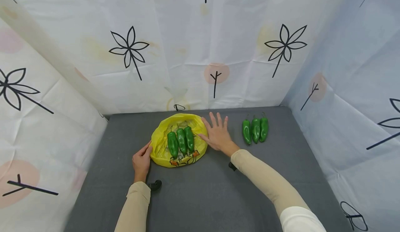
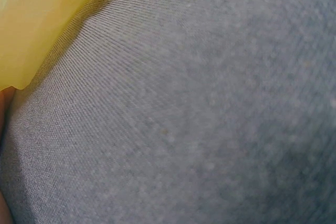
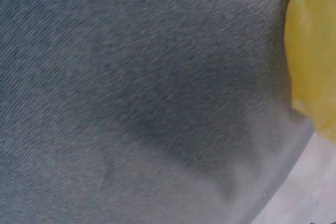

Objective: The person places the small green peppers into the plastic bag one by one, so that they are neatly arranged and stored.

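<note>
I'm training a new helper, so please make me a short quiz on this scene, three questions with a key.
1. Count: how many green peppers lie in the yellow bag?

2. Choose for the right hand: (a) fingers spread, (b) clenched fist, (c) wrapped round a pepper.

3. Fill in: in the head view, the other peppers lie on the grey table to the ____ of the bag.

Key:
1. Three.
2. (a), fingers spread, by the bag's right edge.
3. Right.

Creased white cloth walls (image 1: 187, 23) with black flowers (image 1: 129, 48) border a dark grey tabletop (image 1: 193, 197).
</note>
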A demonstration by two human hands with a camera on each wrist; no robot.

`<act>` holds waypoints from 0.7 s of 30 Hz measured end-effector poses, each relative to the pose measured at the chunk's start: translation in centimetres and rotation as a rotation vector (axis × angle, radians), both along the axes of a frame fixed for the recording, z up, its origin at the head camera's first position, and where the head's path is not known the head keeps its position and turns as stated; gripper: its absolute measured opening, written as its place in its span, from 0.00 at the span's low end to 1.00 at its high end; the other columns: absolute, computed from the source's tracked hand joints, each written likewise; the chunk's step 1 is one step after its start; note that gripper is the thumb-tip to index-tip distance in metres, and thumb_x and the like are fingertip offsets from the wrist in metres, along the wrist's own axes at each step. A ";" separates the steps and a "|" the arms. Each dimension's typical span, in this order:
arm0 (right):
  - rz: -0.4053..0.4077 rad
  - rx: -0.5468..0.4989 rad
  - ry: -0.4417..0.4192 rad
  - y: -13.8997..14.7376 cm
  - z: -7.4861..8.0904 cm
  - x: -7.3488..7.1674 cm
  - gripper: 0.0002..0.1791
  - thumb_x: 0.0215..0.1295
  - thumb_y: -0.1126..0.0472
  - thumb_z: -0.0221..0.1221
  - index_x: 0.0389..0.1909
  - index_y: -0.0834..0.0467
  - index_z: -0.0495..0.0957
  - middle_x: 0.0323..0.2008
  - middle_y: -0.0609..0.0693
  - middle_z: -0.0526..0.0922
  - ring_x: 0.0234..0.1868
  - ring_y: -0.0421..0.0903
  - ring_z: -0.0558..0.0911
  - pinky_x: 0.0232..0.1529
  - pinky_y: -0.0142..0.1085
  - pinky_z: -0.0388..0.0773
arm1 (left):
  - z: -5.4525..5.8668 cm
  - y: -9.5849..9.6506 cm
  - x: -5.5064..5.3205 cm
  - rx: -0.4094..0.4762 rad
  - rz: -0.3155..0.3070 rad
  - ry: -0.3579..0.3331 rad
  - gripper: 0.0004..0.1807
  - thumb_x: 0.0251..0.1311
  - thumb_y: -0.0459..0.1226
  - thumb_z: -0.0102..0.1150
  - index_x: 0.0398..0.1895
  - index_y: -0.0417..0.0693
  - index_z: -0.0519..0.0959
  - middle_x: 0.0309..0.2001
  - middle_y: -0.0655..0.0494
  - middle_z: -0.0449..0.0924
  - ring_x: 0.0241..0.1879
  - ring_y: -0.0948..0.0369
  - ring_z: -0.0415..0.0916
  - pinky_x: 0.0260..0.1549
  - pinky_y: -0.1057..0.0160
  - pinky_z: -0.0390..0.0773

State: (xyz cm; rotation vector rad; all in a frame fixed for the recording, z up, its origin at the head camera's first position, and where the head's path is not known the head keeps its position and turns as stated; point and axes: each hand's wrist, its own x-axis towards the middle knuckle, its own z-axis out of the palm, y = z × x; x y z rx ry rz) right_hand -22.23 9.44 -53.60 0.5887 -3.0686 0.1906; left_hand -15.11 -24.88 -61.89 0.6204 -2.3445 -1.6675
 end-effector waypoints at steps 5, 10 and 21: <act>-0.017 -0.016 -0.030 0.9 -0.2 0.0 0.43 0.76 0.29 0.40 0.84 0.43 0.45 0.83 0.60 0.40 0.83 0.68 0.38 0.75 0.75 0.36 | -0.2 0.0 0.0 -0.008 0.002 0.002 0.24 0.69 0.57 0.59 0.63 0.61 0.82 0.65 0.53 0.81 0.69 0.54 0.74 0.71 0.51 0.71; -0.030 -0.010 -0.021 1.7 -0.6 0.0 0.42 0.76 0.29 0.39 0.83 0.43 0.46 0.83 0.60 0.43 0.83 0.68 0.40 0.76 0.75 0.38 | 0.0 0.0 0.0 -0.001 0.004 0.000 0.25 0.68 0.57 0.60 0.63 0.60 0.82 0.65 0.53 0.81 0.69 0.53 0.74 0.71 0.50 0.71; -0.058 -0.006 -0.005 3.7 -1.9 0.1 0.42 0.76 0.29 0.40 0.83 0.44 0.48 0.83 0.61 0.44 0.82 0.68 0.43 0.76 0.74 0.37 | 0.3 0.1 0.1 -0.010 0.008 -0.026 0.23 0.70 0.56 0.59 0.64 0.62 0.82 0.65 0.53 0.80 0.70 0.52 0.73 0.73 0.48 0.69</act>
